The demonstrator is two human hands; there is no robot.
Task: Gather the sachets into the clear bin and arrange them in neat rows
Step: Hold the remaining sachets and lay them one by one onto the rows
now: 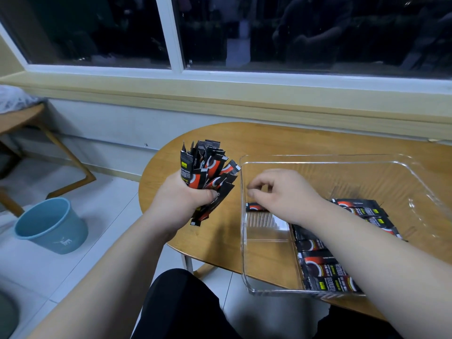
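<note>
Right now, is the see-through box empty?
No, black sachets already lie side by side inside the clear bin.

Domestic-looking room: wooden table (293,140), dark window (318,33), tiled floor (110,216), blue wastebasket (51,226).

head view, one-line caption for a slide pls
Left hand grips a bundle of sachets while the right hand hovers inside the clear bin beside laid rows.

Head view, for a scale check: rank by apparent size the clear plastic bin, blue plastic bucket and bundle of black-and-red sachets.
Largest: clear plastic bin.
Then blue plastic bucket and bundle of black-and-red sachets, too alike to rank.
</note>
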